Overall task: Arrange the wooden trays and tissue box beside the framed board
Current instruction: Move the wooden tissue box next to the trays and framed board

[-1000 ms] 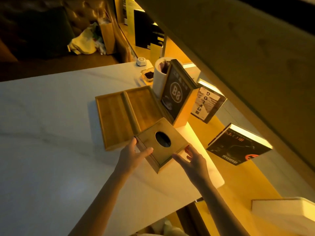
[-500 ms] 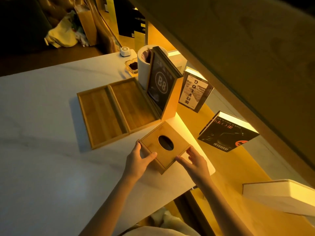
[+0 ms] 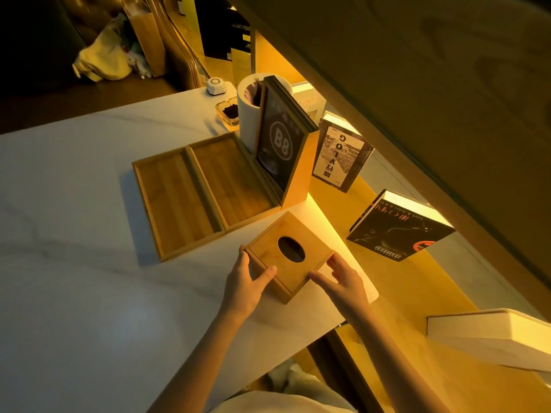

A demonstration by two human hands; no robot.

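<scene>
The wooden tissue box (image 3: 288,257) sits on the white marble-patterned counter (image 3: 74,263), near its right-hand edge, with the oval opening facing up. The left hand (image 3: 247,281) grasps the box's near-left side, thumb on the lid. The right hand (image 3: 343,278) lies open against the near-right side, fingers spread, thumb at the lower corner.

Two wooden trays (image 3: 202,189) lie flat, side by side and touching, just beyond the box to the left. The right-hand tray abuts the framed board (image 3: 280,144), which stands tilted and is marked "B8".

Behind the board stand a white cylindrical container (image 3: 247,114), a glass ashtray (image 3: 228,113) with dark contents and a small white device (image 3: 215,84).

To the right, warm yellow light glows along the counter edge. Past that edge, books (image 3: 399,228) appear on a yellow surface, lettering reversed; one white book (image 3: 492,335) lies at far right. The room behind the counter is dim.
</scene>
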